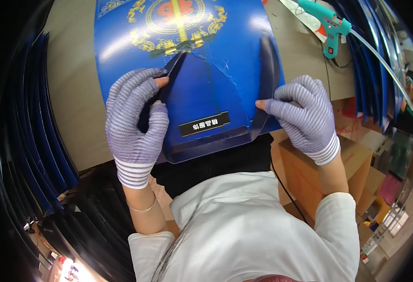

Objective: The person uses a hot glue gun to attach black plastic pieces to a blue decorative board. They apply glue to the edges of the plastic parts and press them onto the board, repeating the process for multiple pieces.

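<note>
A glossy blue printed board (122, 47) with gold dragon patterns and a yellow band lies on the table before me. Along its near part stands a dark, shiny, ribbon-like strip (211, 148), bent at the near corners and running up both sides. My left hand (136, 115), in a striped glove with bare fingertips, pinches the strip's left side. On the right, the strip's other side is between the thumb and fingers of my right hand (305, 113), gloved the same way. A small black label (204, 124) with pale characters sits on the blue surface between my hands.
A teal glue gun (326, 23) with a pale glue stick lies at the far right of the table (70, 89). Stacked blue boards (32, 117) stand at the left, and more blue boards (368, 61) at the right. A cardboard box (305, 178) stands below the table's right side.
</note>
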`<move>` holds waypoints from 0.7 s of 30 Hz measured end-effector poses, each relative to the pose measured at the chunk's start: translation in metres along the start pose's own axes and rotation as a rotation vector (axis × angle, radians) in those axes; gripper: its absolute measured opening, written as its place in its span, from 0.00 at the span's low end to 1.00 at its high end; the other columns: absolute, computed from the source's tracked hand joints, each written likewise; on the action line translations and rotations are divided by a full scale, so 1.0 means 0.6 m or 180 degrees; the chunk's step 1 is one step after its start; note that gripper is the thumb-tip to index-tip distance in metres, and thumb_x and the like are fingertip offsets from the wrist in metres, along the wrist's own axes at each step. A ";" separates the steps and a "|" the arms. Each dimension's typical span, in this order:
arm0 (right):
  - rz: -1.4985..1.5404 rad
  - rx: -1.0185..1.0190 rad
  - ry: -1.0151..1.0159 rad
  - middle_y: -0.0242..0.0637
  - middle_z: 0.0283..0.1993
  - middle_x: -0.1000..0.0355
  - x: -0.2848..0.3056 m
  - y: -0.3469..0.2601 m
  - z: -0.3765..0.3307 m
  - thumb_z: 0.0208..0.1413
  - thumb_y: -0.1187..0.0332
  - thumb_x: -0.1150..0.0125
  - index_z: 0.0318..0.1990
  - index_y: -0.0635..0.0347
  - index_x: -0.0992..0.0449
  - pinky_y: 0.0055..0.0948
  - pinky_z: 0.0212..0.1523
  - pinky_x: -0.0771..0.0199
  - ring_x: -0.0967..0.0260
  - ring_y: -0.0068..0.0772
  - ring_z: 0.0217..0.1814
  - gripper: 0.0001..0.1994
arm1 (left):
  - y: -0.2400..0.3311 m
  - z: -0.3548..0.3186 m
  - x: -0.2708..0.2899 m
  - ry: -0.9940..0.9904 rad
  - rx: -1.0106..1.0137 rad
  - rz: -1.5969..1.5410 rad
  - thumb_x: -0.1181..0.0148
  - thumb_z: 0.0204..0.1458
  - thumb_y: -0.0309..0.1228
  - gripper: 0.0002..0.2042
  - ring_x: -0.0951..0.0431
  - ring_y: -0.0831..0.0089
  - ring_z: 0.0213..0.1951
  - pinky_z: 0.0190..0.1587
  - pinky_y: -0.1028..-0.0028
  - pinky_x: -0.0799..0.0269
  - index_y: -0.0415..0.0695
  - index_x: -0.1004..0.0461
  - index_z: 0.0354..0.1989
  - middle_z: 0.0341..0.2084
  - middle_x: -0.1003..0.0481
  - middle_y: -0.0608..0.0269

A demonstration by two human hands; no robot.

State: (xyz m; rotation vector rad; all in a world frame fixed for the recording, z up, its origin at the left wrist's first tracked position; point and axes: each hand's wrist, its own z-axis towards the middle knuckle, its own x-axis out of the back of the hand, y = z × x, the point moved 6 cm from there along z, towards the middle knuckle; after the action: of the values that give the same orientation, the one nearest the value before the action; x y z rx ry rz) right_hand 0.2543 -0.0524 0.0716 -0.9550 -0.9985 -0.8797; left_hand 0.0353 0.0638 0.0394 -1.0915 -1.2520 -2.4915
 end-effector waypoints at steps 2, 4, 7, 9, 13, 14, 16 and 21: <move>0.0257 -0.0291 0.0240 0.32 0.27 0.32 -0.005 0.001 0.014 0.45 0.72 0.35 0.44 0.52 0.19 0.35 0.36 0.35 0.33 0.36 0.32 0.16 | 0.002 0.001 0.003 0.0041 -0.0012 0.0018 0.43 0.41 0.17 0.17 0.25 0.56 0.50 0.58 0.62 0.32 0.40 0.20 0.42 0.43 0.21 0.55; 0.0569 -0.0851 0.0599 0.35 0.27 0.32 -0.015 -0.002 0.017 0.47 0.72 0.34 0.52 0.58 0.23 0.35 0.35 0.32 0.33 0.37 0.30 0.21 | 0.002 0.000 0.000 0.0072 -0.0068 0.0029 0.42 0.41 0.18 0.16 0.25 0.56 0.50 0.59 0.62 0.34 0.40 0.20 0.41 0.43 0.21 0.57; 0.0767 -0.1798 0.0809 0.36 0.26 0.32 -0.047 -0.006 0.017 0.49 0.71 0.34 0.56 0.59 0.24 0.33 0.32 0.32 0.35 0.35 0.27 0.23 | 0.000 0.000 0.001 0.0048 -0.0055 0.0020 0.41 0.41 0.19 0.16 0.25 0.56 0.50 0.59 0.62 0.34 0.41 0.20 0.41 0.43 0.21 0.58; 0.0741 -0.1654 0.0958 0.35 0.23 0.33 -0.060 -0.012 0.023 0.49 0.71 0.33 0.54 0.59 0.23 0.31 0.29 0.33 0.36 0.32 0.24 0.22 | 0.000 -0.001 0.000 0.0040 -0.0037 0.0019 0.40 0.41 0.19 0.16 0.25 0.57 0.50 0.59 0.62 0.34 0.41 0.20 0.41 0.43 0.21 0.58; 0.0645 -0.1508 0.0946 0.33 0.21 0.35 -0.061 -0.021 0.035 0.49 0.73 0.33 0.52 0.57 0.20 0.29 0.28 0.33 0.37 0.28 0.23 0.19 | -0.002 -0.002 -0.002 0.0056 -0.0034 0.0000 0.40 0.41 0.20 0.16 0.25 0.57 0.51 0.59 0.62 0.34 0.42 0.20 0.41 0.43 0.21 0.58; 0.0547 -0.1457 0.0875 0.32 0.21 0.35 -0.058 -0.025 0.039 0.49 0.75 0.33 0.52 0.57 0.20 0.27 0.27 0.34 0.39 0.25 0.22 0.20 | -0.003 -0.002 -0.002 0.0058 -0.0032 -0.0022 0.40 0.41 0.20 0.16 0.26 0.57 0.51 0.59 0.62 0.34 0.42 0.20 0.42 0.43 0.21 0.58; 0.0426 -0.1375 0.0795 0.31 0.21 0.37 -0.057 -0.030 0.044 0.49 0.77 0.34 0.53 0.57 0.20 0.25 0.27 0.35 0.41 0.23 0.22 0.20 | -0.002 -0.003 -0.001 0.0081 -0.0063 0.0050 0.40 0.41 0.20 0.16 0.25 0.56 0.51 0.59 0.62 0.34 0.42 0.20 0.41 0.43 0.21 0.58; 0.0331 -0.1247 0.0688 0.33 0.20 0.38 -0.055 -0.039 0.050 0.47 0.78 0.34 0.52 0.56 0.20 0.28 0.26 0.36 0.41 0.27 0.21 0.21 | -0.001 -0.002 -0.002 0.0112 -0.0169 0.0089 0.40 0.40 0.20 0.16 0.25 0.56 0.50 0.58 0.62 0.34 0.42 0.20 0.41 0.43 0.21 0.58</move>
State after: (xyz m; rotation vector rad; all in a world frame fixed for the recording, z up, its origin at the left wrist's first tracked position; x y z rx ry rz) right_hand 0.2150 -0.0269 0.0534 -1.2000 -0.5959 -1.0879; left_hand 0.0353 0.0630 0.0377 -1.0645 -1.1595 -2.5253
